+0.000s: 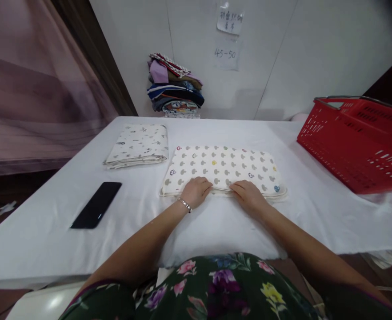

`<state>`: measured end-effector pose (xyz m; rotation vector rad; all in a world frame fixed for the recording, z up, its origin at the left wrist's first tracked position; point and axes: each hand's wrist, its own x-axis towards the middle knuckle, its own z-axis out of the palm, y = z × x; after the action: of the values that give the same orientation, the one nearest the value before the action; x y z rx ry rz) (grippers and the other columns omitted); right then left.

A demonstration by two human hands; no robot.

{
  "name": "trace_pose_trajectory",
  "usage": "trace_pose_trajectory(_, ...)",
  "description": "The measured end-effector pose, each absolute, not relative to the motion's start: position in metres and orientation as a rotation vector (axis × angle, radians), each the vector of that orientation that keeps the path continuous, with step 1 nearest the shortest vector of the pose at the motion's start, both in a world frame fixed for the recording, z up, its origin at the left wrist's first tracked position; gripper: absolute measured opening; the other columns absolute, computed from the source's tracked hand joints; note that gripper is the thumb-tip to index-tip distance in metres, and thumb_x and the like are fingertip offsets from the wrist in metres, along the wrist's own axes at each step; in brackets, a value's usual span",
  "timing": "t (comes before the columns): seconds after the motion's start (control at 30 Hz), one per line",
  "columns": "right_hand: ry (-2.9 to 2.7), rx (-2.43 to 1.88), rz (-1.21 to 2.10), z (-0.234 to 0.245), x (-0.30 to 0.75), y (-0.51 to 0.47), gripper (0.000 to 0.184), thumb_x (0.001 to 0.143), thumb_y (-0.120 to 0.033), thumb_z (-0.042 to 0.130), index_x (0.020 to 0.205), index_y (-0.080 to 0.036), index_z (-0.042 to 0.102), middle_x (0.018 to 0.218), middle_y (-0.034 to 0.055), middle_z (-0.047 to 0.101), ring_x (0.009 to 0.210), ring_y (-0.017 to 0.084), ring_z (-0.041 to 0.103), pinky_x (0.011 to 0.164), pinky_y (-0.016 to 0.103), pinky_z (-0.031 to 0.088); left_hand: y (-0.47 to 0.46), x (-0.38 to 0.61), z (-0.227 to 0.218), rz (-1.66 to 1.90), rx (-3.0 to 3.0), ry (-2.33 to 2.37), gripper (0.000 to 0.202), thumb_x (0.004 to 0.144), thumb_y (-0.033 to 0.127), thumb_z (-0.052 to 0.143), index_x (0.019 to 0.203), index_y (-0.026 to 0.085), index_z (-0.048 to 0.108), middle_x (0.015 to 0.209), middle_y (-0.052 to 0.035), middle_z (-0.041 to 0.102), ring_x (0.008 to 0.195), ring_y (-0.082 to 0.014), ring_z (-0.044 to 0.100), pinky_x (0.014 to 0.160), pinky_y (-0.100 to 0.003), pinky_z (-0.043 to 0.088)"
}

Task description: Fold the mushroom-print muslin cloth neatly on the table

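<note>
A white cloth printed with grey mushroom-like shapes, a few of them coloured, lies folded into a wide rectangle on the table. My left hand, with a bracelet at the wrist, is closed on the cloth's near edge, left of its middle. A short way to the right, my right hand pinches the same edge between thumb and fingers. Between the hands, the layers part slightly along the edge. Another folded white cloth, with small dark prints, lies to the left and behind, apart from both hands.
A white tablecloth covers the table. On the left lies a black phone. A red plastic basket stands at the right. Against the wall at the back is a stack of folded fabrics. A pink curtain hangs on the left.
</note>
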<state>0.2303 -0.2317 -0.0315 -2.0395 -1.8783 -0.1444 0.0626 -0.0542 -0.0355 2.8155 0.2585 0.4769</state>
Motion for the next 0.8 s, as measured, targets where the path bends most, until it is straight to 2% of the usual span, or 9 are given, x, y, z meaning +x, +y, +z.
trace_pose_trajectory(0.1, -1.808, -2.027, -0.105, -0.033, 0.232, -0.229, 0.025, 0.092, -0.028, 0.04, 0.1, -0.021, 0.063, 0.097, 0.0068, 0.063, 0.089, 0.019, 0.055, 0.077, 0.034, 0.043, -0.06, 0.06, -0.038, 0.642, 2.823, 0.25, 0.023, 0.087, 0.016, 0.041, 0.099, 0.018, 0.061, 0.101, -0.0069, 0.06, 0.092, -0.0177, 0.053, 0.078, -0.032, 0.043)
trace_pose_trajectory(0.2, -1.77, -2.033, -0.062, -0.033, 0.232, -0.228, 0.025, 0.092, -0.029, 0.04, 0.098, -0.021, 0.064, 0.094, 0.0058, 0.063, 0.086, 0.018, 0.055, 0.076, 0.032, 0.043, -0.068, 0.059, -0.037, 0.728, 2.894, 0.18, 0.025, 0.085, 0.01, 0.039, 0.09, 0.019, 0.062, 0.11, -0.0078, 0.059, 0.103, -0.0197, 0.051, 0.082, -0.035, 0.042)
trace_pose_trajectory(0.37, -1.741, -2.042, -0.093, -0.032, 0.228, -0.227, 0.029, 0.093, -0.03, 0.037, 0.097, -0.021, 0.064, 0.091, 0.0062, 0.063, 0.085, 0.018, 0.055, 0.075, 0.032, 0.043, -0.077, 0.064, -0.034, 0.667, 2.98, 0.084, 0.016, 0.086, 0.021, 0.048, 0.089, 0.019, 0.063, 0.123, -0.0076, 0.054, 0.115, -0.0229, 0.045, 0.091, -0.04, 0.038)
trace_pose_trajectory(0.47, -1.746, -2.007, -0.155, -0.034, 0.225, -0.227, 0.027, 0.092, -0.028, 0.039, 0.1, -0.02, 0.064, 0.094, 0.0078, 0.063, 0.086, 0.019, 0.055, 0.076, 0.034, 0.043, -0.079, 0.069, -0.033, 0.65, 3.008, 0.148, 0.016, 0.085, 0.025, 0.051, 0.093, 0.02, 0.064, 0.123, -0.0077, 0.055, 0.115, -0.0236, 0.045, 0.09, -0.04, 0.038)
trace_pose_trajectory(0.6, -1.767, -1.956, -0.225, -0.039, 0.223, -0.226, 0.025, 0.091, -0.024, 0.041, 0.101, -0.018, 0.063, 0.096, 0.0093, 0.063, 0.087, 0.02, 0.054, 0.076, 0.035, 0.043, -0.08, 0.073, -0.037, 0.678, 3.037, 0.168, 0.014, 0.085, 0.024, 0.052, 0.086, 0.019, 0.065, 0.119, -0.0063, 0.058, 0.115, -0.0234, 0.047, 0.088, -0.039, 0.039)
trace_pose_trajectory(0.8, -1.73, -1.905, -0.337, -0.042, 0.221, -0.225, 0.023, 0.09, -0.022, 0.043, 0.1, -0.018, 0.063, 0.095, 0.0086, 0.063, 0.086, 0.02, 0.054, 0.074, 0.034, 0.044, -0.078, 0.075, -0.041, 0.754, 3.023, 0.035, 0.023, 0.088, 0.017, 0.043, 0.079, 0.018, 0.064, 0.117, -0.005, 0.059, 0.116, -0.021, 0.046, 0.091, -0.037, 0.039)
